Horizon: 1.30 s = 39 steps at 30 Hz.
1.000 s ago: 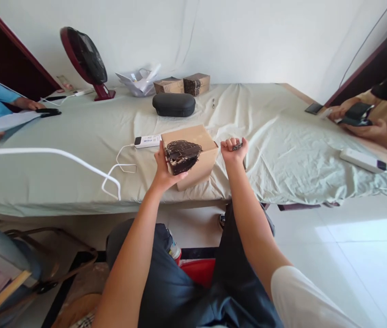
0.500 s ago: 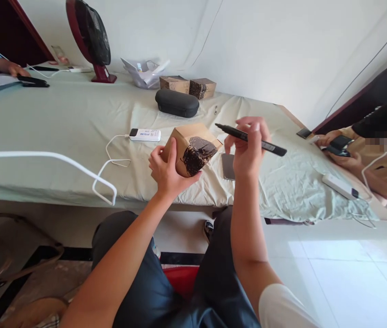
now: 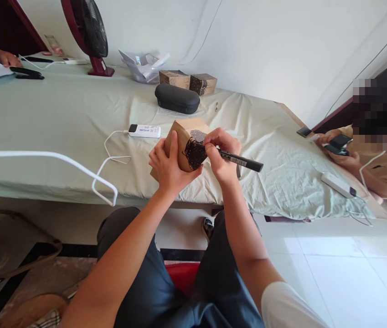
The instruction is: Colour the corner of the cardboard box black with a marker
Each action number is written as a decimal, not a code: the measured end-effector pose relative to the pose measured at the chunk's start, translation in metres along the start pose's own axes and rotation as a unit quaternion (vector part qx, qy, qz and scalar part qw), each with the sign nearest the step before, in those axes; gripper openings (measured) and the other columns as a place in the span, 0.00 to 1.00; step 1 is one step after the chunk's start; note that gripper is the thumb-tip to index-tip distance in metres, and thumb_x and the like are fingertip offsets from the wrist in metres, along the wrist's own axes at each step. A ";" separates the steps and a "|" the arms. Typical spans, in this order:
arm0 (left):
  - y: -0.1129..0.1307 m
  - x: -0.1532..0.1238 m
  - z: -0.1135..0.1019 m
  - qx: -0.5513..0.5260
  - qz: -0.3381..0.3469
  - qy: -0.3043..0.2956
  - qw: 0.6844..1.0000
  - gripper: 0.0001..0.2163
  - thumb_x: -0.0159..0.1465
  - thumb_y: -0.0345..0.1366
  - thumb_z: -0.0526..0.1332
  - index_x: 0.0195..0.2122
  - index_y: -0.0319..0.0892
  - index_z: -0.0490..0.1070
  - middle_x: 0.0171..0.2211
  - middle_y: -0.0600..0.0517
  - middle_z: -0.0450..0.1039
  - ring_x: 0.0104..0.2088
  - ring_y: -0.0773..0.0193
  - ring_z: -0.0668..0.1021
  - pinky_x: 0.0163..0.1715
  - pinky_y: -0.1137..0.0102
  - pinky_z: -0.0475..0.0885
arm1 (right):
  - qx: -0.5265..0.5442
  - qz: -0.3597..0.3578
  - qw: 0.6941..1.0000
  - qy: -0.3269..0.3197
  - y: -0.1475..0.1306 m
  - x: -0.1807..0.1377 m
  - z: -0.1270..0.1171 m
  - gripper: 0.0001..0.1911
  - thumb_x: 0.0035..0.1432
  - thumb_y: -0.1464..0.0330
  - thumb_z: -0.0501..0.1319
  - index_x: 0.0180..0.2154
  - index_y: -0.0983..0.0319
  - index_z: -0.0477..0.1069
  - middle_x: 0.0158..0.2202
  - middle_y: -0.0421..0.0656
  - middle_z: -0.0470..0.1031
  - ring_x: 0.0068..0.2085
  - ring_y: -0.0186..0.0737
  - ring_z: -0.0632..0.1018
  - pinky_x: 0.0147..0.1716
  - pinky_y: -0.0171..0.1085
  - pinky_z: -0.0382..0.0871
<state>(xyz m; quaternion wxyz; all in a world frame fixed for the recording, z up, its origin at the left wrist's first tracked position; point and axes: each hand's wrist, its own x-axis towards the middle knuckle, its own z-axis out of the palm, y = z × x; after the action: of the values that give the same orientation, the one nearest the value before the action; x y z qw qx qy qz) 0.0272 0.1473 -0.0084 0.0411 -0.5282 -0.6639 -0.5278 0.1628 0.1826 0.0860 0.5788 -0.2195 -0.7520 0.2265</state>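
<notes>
My left hand (image 3: pixel 174 167) is wrapped around a brown cardboard box (image 3: pixel 179 135), holding it tilted above the cloth. Dark scribbled ink covers part of the box's side, with a patterned grey patch just above it. Pinched in my right hand (image 3: pixel 223 152) is a black marker pen (image 3: pixel 243 161). Its tip points left at the scribbled area and seems to meet the box, though my fingers partly cover that spot. Mostly hidden behind my right hand lies a dark flat object on the cloth.
Beyond the box are a black zip case (image 3: pixel 177 98), two more cardboard boxes (image 3: pixel 203 84) and a plastic basket (image 3: pixel 142 68). A white power bank (image 3: pixel 144 131) with a cable lies left. A fan (image 3: pixel 100 67) stands at the back. People sit at both ends of the table.
My right hand has moved left and down, bringing the marker's tip from the air to the box's scribbled side. My left hand still holds the box, turned slightly.
</notes>
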 end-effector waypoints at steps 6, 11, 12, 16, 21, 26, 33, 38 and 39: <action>0.000 0.002 0.000 -0.023 -0.008 -0.002 1.000 0.59 0.42 0.63 0.82 0.75 0.52 0.66 0.70 0.35 0.58 0.67 0.19 0.63 0.67 0.30 0.57 | -0.032 0.003 0.999 0.001 0.001 0.002 0.002 0.10 0.62 0.63 0.61 0.29 0.54 0.65 0.23 0.35 0.64 0.25 0.36 0.65 0.28 0.40 0.64; -0.004 0.002 -0.003 -0.010 -0.005 -0.002 1.000 0.58 0.43 0.63 0.81 0.75 0.52 0.66 0.69 0.35 0.59 0.66 0.21 0.65 0.67 0.31 0.59 | -0.030 0.023 0.999 -0.001 0.003 0.005 0.007 0.08 0.62 0.64 0.61 0.29 0.55 0.66 0.23 0.36 0.65 0.25 0.36 0.64 0.27 0.39 0.63; -0.004 0.002 -0.003 -0.006 -0.006 -0.001 1.000 0.59 0.44 0.62 0.82 0.76 0.52 0.65 0.69 0.35 0.59 0.66 0.21 0.65 0.67 0.32 0.60 | -0.026 0.020 0.999 -0.006 0.003 0.005 0.008 0.07 0.61 0.65 0.61 0.30 0.55 0.67 0.23 0.35 0.65 0.25 0.36 0.63 0.27 0.39 0.62; -0.007 0.002 -0.007 0.002 -0.005 -0.012 1.000 0.62 0.42 0.58 0.83 0.78 0.51 0.61 0.69 0.35 0.60 0.65 0.23 0.66 0.66 0.34 0.62 | -0.017 0.000 0.999 -0.036 0.004 0.006 0.014 0.05 0.56 0.70 0.61 0.31 0.55 0.67 0.23 0.34 0.63 0.25 0.35 0.63 0.29 0.40 0.64; -0.008 0.002 -0.009 0.006 -0.007 -0.026 1.000 0.61 0.45 0.58 0.82 0.79 0.49 0.59 0.70 0.34 0.59 0.66 0.23 0.65 0.67 0.34 0.61 | -0.055 -0.009 0.997 -0.044 0.005 0.005 0.021 0.06 0.53 0.72 0.61 0.31 0.55 0.65 0.24 0.35 0.62 0.26 0.36 0.64 0.33 0.41 0.68; -0.010 0.003 -0.008 -0.010 -0.011 -0.018 1.000 0.60 0.46 0.59 0.82 0.78 0.51 0.60 0.70 0.35 0.59 0.67 0.22 0.65 0.68 0.33 0.61 | -0.092 -0.006 0.995 -0.048 0.006 0.004 0.023 0.07 0.55 0.71 0.61 0.31 0.55 0.64 0.26 0.37 0.65 0.29 0.39 0.68 0.35 0.41 0.70; -0.012 0.005 -0.006 -0.022 -0.006 -0.019 1.000 0.60 0.46 0.60 0.82 0.78 0.51 0.59 0.70 0.35 0.58 0.68 0.20 0.64 0.68 0.31 0.59 | -0.087 0.001 0.995 -0.039 0.006 0.005 0.019 0.08 0.57 0.73 0.60 0.30 0.55 0.63 0.27 0.37 0.64 0.30 0.39 0.68 0.36 0.41 0.69; -0.015 0.006 -0.004 -0.016 -0.007 -0.001 1.000 0.61 0.45 0.61 0.82 0.78 0.53 0.59 0.69 0.36 0.60 0.66 0.22 0.66 0.68 0.32 0.61 | -0.091 0.027 0.995 -0.030 0.007 0.004 0.018 0.09 0.58 0.71 0.61 0.28 0.55 0.63 0.27 0.37 0.63 0.30 0.39 0.68 0.36 0.41 0.70; -0.016 0.006 -0.003 -0.015 -0.007 0.005 1.000 0.61 0.44 0.61 0.83 0.78 0.54 0.59 0.68 0.37 0.61 0.66 0.23 0.67 0.68 0.32 0.61 | -0.087 0.031 0.995 -0.028 0.007 0.004 0.017 0.10 0.58 0.72 0.61 0.28 0.55 0.63 0.26 0.37 0.63 0.30 0.39 0.68 0.37 0.41 0.71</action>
<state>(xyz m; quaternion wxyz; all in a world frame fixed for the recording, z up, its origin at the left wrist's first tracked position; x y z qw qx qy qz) 0.0111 0.1506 -0.0134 0.0325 -0.5212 -0.6595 -0.5407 0.1453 0.1890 0.0813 0.5286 -0.2855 -0.7780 0.1838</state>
